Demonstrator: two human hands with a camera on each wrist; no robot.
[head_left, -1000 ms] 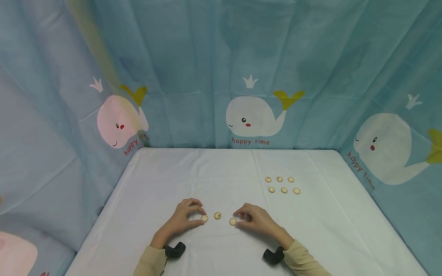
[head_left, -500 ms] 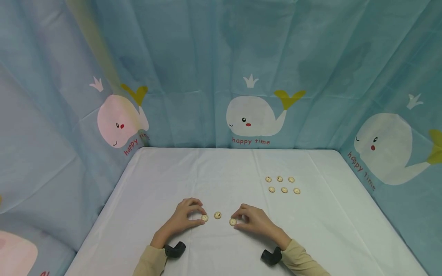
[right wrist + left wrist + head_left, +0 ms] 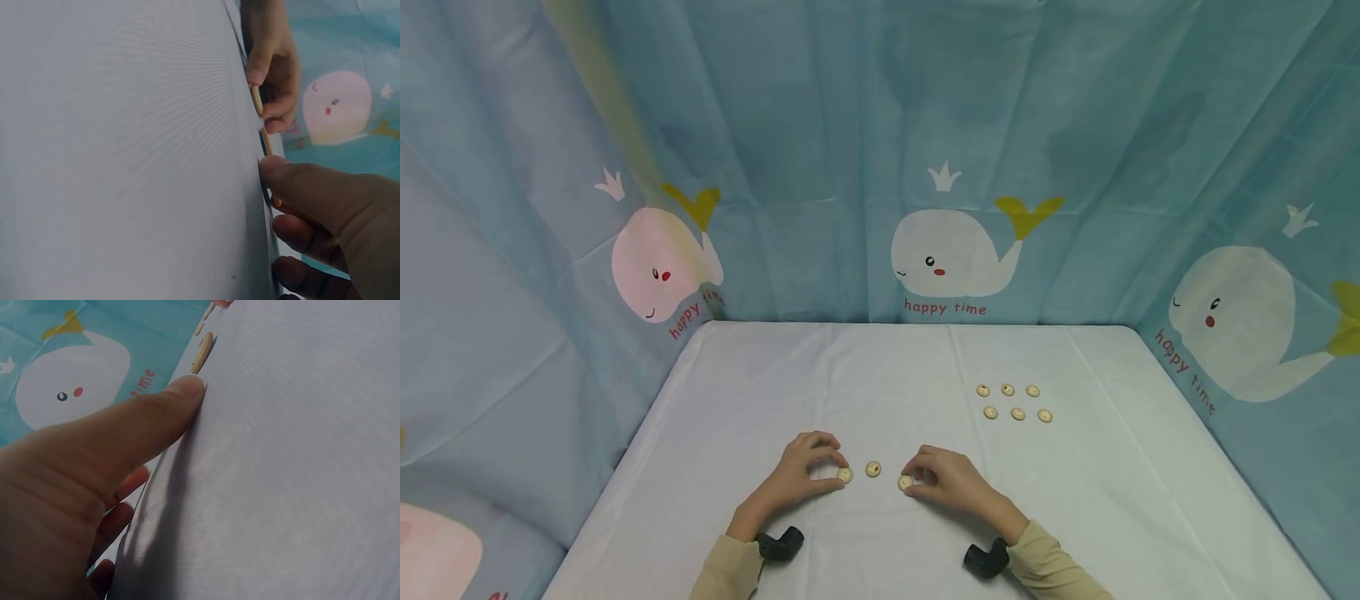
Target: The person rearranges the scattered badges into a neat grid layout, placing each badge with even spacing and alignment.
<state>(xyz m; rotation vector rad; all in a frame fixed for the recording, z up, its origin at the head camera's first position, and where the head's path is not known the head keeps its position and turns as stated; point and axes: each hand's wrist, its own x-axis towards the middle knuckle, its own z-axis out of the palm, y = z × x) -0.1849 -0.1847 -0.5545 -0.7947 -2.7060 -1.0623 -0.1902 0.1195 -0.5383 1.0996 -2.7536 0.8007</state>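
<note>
Three pale, button-like wooden discs lie in a short row before me on the white cloth. My left hand (image 3: 801,468) holds the left disc (image 3: 845,475) by its edges, between thumb and index finger. At the row's other end, my right hand (image 3: 951,479) pinches the right disc (image 3: 906,483) with thumb and index finger. Between the hands lies the middle disc (image 3: 872,469), a dark spot on its top, touched by neither. In the right wrist view the right thumb (image 3: 275,165) partly covers its disc. The left wrist view shows the left thumb (image 3: 184,390) close to the cloth.
Several similar discs (image 3: 1017,413) lie in two rows farther back on the right. White cloth covers the table (image 3: 760,375). Blue curtains (image 3: 820,250) with printed whales stand along the back and sides. Each wrist wears a black device (image 3: 781,544).
My right hand has shifted slightly left, and its thumb and index finger have closed in on the right disc. My left hand and the other discs have stayed in place.
</note>
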